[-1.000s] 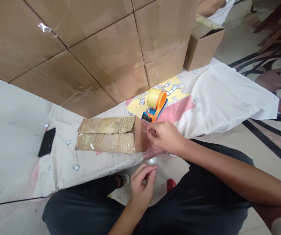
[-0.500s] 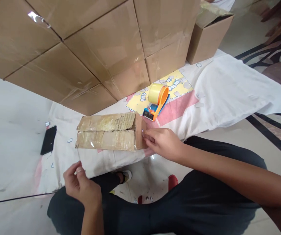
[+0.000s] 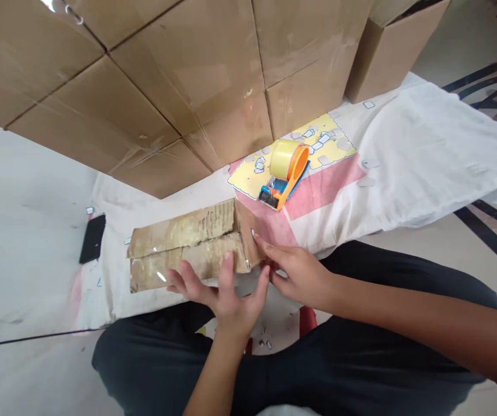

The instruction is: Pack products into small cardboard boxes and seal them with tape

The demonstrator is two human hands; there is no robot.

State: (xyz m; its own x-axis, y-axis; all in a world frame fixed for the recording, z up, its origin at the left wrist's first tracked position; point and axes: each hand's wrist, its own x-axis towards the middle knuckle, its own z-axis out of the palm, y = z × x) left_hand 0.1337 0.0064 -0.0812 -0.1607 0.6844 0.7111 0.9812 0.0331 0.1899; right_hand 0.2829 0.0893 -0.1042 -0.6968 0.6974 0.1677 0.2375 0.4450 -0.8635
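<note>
A worn cardboard box (image 3: 183, 237) lies on its side in front of me, with clear tape over its rough, torn flaps. My left hand (image 3: 231, 294) reaches in at its near long side, fingers spread, some fingertips over the near edge. At the box's right end is my right hand (image 3: 294, 271), its index finger on the end face and the other fingers bent around the near lower corner. A tape dispenser (image 3: 289, 173) with an orange and blue frame and a yellowish roll sits just beyond the box, touched by neither hand.
Large stacked cartons (image 3: 188, 86) form a wall behind the box. Another carton (image 3: 393, 52) stands at the far right. A black phone-like slab (image 3: 93, 238) lies to the left. Beneath everything spreads a pale printed cloth (image 3: 408, 150); my dark-trousered legs (image 3: 361, 341) flank its near edge.
My left hand has moved right and up to the box, opening from curled fingers. The box has turned slightly, its left end nearer me. My right index finger has straightened against the end face.
</note>
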